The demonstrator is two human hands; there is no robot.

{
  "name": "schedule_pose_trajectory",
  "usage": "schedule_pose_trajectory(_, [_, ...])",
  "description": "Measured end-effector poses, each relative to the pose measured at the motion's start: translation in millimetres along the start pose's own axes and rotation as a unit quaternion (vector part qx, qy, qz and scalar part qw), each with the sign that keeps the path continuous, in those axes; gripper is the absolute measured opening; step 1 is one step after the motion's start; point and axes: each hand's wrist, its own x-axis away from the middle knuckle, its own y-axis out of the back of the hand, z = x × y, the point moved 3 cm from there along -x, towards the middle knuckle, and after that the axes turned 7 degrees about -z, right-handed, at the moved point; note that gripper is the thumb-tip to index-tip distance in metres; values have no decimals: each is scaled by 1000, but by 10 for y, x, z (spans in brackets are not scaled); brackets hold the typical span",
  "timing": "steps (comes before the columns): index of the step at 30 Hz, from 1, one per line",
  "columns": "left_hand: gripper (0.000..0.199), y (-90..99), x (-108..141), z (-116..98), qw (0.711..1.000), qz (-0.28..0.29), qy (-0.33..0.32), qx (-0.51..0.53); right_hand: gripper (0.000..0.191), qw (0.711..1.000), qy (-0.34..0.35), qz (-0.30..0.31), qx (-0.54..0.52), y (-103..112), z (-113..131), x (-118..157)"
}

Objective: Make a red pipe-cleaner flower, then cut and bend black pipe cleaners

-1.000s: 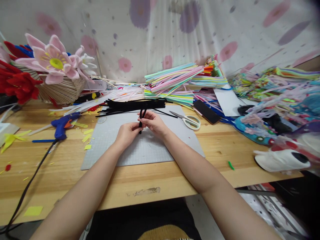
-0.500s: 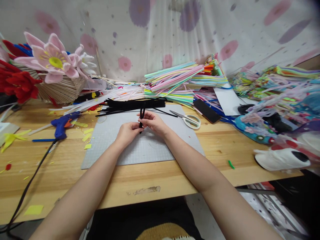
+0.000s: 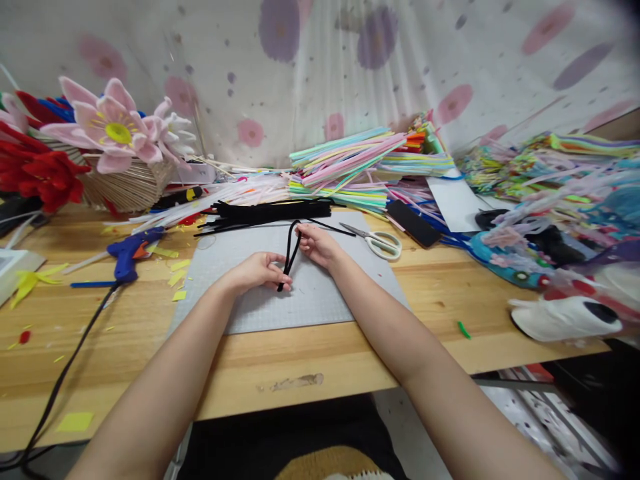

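A black pipe cleaner [image 3: 289,248], bent into a narrow loop, stands tilted over the grey cutting mat [image 3: 320,307]. My left hand [image 3: 257,272] pinches its lower end, where the strands come together. Higher up, my right hand [image 3: 319,245] has its fingertips closed on the loop's right side near the top bend. Just beyond the hands lies a bundle of black pipe cleaners [image 3: 270,212] along the mat's far edge. Scissors [image 3: 383,245] with pale handles rest at the mat's right, blades pointing left.
A blue glue gun [image 3: 126,257] with its cord sits at the left among yellow scraps. Behind it stands a basket of fuzzy flowers [image 3: 117,130]. Pastel pipe cleaners [image 3: 350,157] are piled at the back. A black phone-like slab [image 3: 413,223] and a white spool [image 3: 565,317] lie rightward.
My left hand has moved down and nearer with the lower end, while my right hand has shifted slightly right. The hands are farther apart, and more of the bent loop shows between them.
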Motion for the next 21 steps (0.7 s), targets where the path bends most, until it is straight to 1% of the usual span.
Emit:
schedule_pose_trajectory(4, [67, 10, -7, 3, 1000, 20, -3, -16, 25, 1000, 5, 1, 3, 21, 29, -9])
schedule_pose_trajectory(9, [63, 7, -23, 14, 1000, 13, -9, -7, 17, 998, 15, -56, -33, 44, 42, -53])
schedule_pose_trajectory(12, [58, -5, -34, 16, 1000, 11, -11, -19, 12, 995, 15, -91, -45, 40, 42, -72])
schedule_pose_trajectory(21, [54, 18, -40, 5, 1000, 0, -10, -30, 13, 989, 43, -135, -34, 13, 19, -70])
